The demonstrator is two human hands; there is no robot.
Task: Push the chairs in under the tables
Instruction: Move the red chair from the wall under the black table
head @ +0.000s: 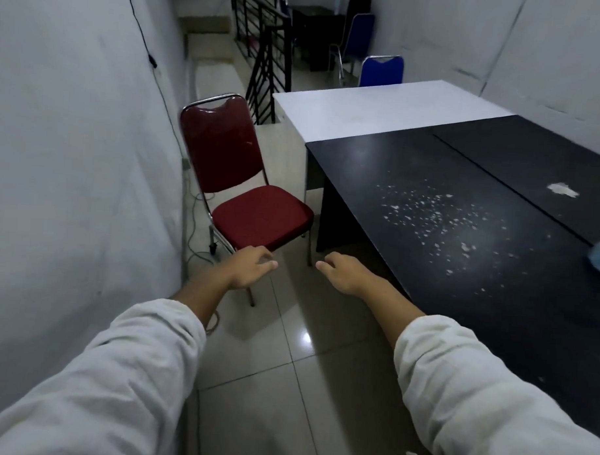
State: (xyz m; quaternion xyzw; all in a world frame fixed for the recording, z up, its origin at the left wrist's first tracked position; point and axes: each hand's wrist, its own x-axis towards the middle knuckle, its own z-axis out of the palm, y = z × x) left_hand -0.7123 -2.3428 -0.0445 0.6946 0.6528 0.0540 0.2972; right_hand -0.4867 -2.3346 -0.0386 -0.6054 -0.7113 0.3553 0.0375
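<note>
tiled floor [288, 329] open between red chair [258, 215], black table [445, 205].

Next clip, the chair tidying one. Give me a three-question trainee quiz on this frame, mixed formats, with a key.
1. Multiple choice: the right hand A) grips a table leg, B) holds nothing, C) presses on a tabletop.
2. True or false: the red chair stands out on the open floor, its seat not under the black table.
3. Fill in: the chair back showing just beyond the white table is coloured ___.
Key: 1 B; 2 true; 3 blue.
</note>
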